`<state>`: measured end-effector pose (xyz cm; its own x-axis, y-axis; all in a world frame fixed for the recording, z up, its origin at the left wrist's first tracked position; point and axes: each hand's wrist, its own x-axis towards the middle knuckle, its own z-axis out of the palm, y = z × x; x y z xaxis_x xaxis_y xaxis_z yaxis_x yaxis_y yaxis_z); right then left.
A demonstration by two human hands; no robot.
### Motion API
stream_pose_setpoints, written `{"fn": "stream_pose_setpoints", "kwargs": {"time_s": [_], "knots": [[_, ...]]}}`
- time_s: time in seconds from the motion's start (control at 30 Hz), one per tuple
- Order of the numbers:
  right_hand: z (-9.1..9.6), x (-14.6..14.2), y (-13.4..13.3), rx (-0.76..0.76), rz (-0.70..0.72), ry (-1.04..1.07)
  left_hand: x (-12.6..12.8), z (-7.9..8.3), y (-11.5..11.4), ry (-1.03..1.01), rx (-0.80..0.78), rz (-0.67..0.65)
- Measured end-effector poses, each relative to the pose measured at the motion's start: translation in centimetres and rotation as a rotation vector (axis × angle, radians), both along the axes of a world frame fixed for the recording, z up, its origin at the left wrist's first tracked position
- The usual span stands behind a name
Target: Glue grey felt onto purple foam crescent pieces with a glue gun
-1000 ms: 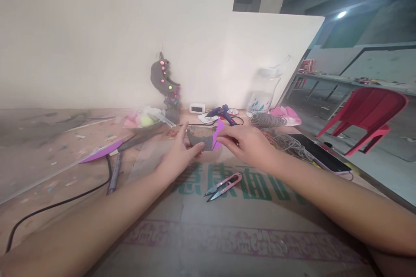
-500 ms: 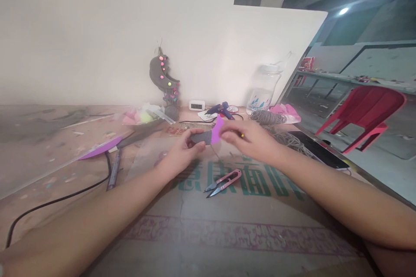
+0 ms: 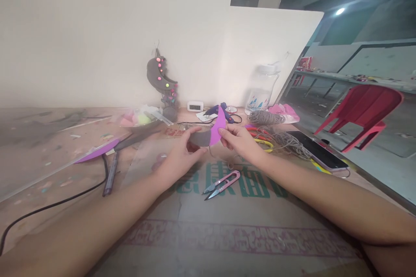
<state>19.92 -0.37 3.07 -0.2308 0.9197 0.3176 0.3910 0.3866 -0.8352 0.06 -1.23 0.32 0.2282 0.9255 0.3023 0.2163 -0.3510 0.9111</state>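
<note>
Both my hands hold one craft piece above the cardboard sheet (image 3: 227, 229): a purple crescent (image 3: 218, 129) partly wrapped in grey-brown cord. My left hand (image 3: 182, 153) grips its wrapped grey end, fingers curled round it. My right hand (image 3: 238, 140) pinches the bare purple end from the right. A thin strand hangs below the piece. Pink thread snips (image 3: 222, 184) lie open on the cardboard just in front of my hands.
Behind stand a finished dark crescent with coloured beads (image 3: 160, 80), a small clock (image 3: 195, 106), a blue glue gun (image 3: 218, 111) and a clear jar (image 3: 261, 91). Cord coils (image 3: 282, 136) and a phone (image 3: 320, 151) lie right. Another purple crescent (image 3: 95, 151) and a black cable (image 3: 65, 199) lie left.
The piece has been turned, so more of its purple end shows and points up. My right hand shifted from covering it to pinching its tip. The view moved slightly.
</note>
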Motion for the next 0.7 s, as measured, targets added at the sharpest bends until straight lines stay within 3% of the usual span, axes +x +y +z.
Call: {"fn": "stream_pose_setpoints", "kwargs": {"time_s": [0.27,0.7], "knots": [[-1.4,-0.4,-0.4,0.037,-0.055,0.103,0.2,0.3,-0.4,0.182,0.113,0.032],[-1.4,-0.5,-0.6,-0.031,-0.020,0.116,0.2,0.2,-0.4,0.196,0.142,0.033]]}}
